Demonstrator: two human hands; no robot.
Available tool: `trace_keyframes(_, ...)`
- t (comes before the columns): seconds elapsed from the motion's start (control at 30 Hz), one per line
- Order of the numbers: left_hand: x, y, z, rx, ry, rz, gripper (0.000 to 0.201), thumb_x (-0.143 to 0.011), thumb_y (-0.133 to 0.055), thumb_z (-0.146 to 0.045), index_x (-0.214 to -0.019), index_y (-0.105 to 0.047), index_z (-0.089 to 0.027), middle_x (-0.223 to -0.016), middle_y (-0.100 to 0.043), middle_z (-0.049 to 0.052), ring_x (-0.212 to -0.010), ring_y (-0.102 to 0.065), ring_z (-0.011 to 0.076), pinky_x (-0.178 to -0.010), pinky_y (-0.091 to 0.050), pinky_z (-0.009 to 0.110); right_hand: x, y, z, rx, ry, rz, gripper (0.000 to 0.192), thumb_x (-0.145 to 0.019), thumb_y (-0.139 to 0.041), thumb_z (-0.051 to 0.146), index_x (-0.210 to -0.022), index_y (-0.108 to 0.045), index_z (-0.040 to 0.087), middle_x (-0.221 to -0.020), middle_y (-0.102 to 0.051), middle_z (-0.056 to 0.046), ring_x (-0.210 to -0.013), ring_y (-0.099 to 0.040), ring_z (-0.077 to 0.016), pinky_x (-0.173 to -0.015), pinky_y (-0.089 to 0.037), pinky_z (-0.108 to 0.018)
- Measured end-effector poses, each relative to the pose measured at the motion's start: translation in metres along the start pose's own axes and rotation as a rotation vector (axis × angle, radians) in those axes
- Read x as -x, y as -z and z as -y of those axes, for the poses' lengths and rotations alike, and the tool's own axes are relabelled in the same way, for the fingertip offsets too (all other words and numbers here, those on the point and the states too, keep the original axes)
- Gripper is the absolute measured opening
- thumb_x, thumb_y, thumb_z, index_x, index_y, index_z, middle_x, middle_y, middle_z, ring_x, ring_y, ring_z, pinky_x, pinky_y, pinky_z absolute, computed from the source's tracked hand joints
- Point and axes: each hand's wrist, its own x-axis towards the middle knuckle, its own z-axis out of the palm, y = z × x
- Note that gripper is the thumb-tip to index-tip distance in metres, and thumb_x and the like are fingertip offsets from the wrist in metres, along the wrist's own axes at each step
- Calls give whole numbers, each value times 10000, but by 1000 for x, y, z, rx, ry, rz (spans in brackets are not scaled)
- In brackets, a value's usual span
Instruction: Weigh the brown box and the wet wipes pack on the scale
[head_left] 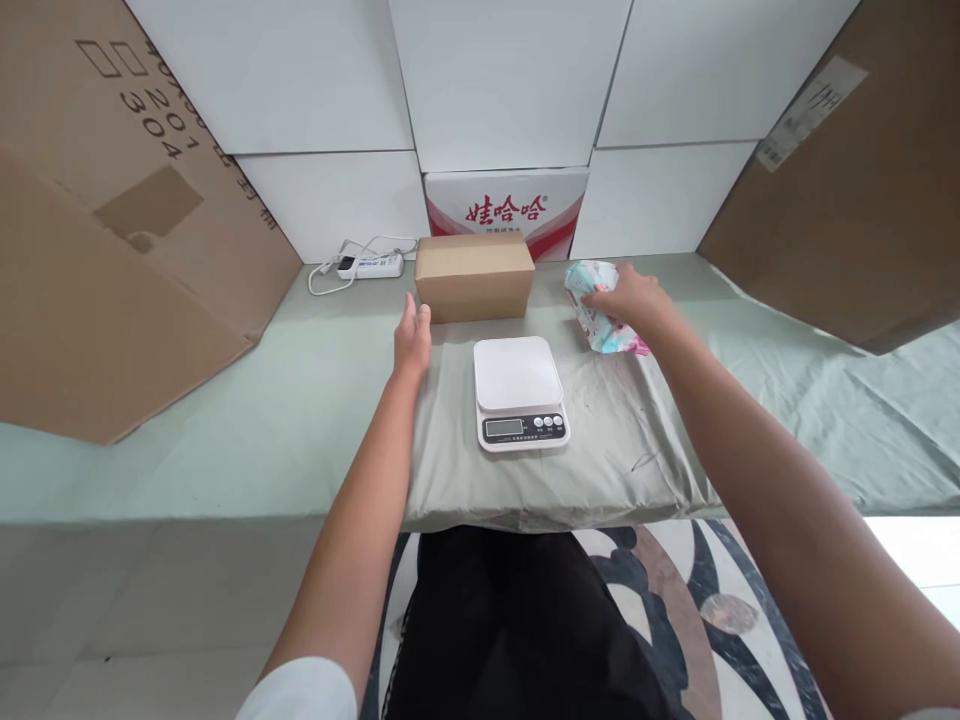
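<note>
My right hand [626,297] is wrapped around a soft plastic pack [587,281] printed in white, light blue and pink, at the back right of the covered table. The pack stands tilted, and I cannot make out what is in it. Beside the left front corner of a plain brown cardboard box [474,278], my left hand [412,338] is held upright with fingers stretched; whether it touches the box I cannot tell. Between my forearms lies a white digital kitchen scale [517,375], its plate bare and its display facing me.
A white power strip [371,266] with a loose cable lies at the back left. Large cardboard panels stand at the left [150,260] and right [847,190]. A white and red printed carton [510,205] is behind the brown box. Green cloth covers the table [337,430].
</note>
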Motion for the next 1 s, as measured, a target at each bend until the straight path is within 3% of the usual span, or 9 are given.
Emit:
trace_keyframes(0.13,-2,-1,2,37,12,-12,892,-1032,-462,-713,-1722,-373,-155,-1805,-353,127,-1714,-279,288,-1413,-194,408,-12,-17,4,85,-81,24,669,-925,-692,431,-1495,-569,102,-1405,-598,-332,-1318,-598,-459,-978,-528,-559)
trace_keyframes(0.43,-8,-3,10,37,-14,-8,903,-1022,-460,-736,-1709,-401,-153,-1796,-374,129,-1711,-289,294,-1419,-187,412,-22,-39,21,137,-178,-8,820,-886,-760,445,-1597,-515,119,-1493,-515,-358,-1342,-553,-545,-901,-523,-661)
trace_keyframes(0.5,-10,-4,12,51,-19,-8,897,-1008,-475,-750,-1703,-422,-184,-1791,-394,109,-1708,-301,290,-1420,-180,407,-25,-41,20,130,-128,-22,932,-842,-810,491,-1633,-470,134,-1548,-480,-367,-1372,-513,-588,-932,-488,-749)
trace_keyframes(0.57,-10,-5,13,54,-22,-3,870,-1015,-480,-729,-1696,-435,-191,-1787,-403,102,-1705,-311,289,-1421,-180,415,-28,-45,20,92,21,-90,1010,-834,-799,564,-1665,-415,137,-1621,-429,-373,-1444,-440,-625,-1024,-390,-852)
trace_keyframes(0.63,-10,-6,13,49,-30,8,836,-1038,-459,-686,-1693,-436,-169,-1784,-406,114,-1703,-320,290,-1421,-188,433,-30,-51,23,-25,226,-159,983,-898,-696,626,-1677,-379,117,-1665,-411,-357,-1529,-375,-602,-1155,-278,-865)
trace_keyframes(0.73,-9,-7,11,82,-38,23,793,-1054,-438,-659,-1679,-462,-172,-1778,-422,115,-1702,-324,287,-1419,-199,441,-32,-67,37,-375,438,-99,932,-970,-517,699,-1687,-358,124,-1729,-406,-270,-1625,-347,-463,-1322,-256,-691)
trace_keyframes(0.87,-11,-8,10,164,-24,2,769,-1047,-456,-666,-1656,-501,-198,-1786,-419,95,-1706,-317,270,-1415,-209,424,-37,-98,61,-871,391,178,1013,-897,-464,841,-1712,-312,260,-1817,-335,-83,-1662,-349,-352,-1355,-337,-542)
trace_keyframes(1.0,-17,-10,16,237,-37,24,739,-1034,-474,-697,-1633,-537,-268,-1773,-456,55,-1704,-325,276,-1413,-224,458,-41,-126,73,-1060,343,281,1103,-815,-505,858,-1740,-185,350,-1851,-250,-9,-1682,-310,-303,-1362,-332,-535)
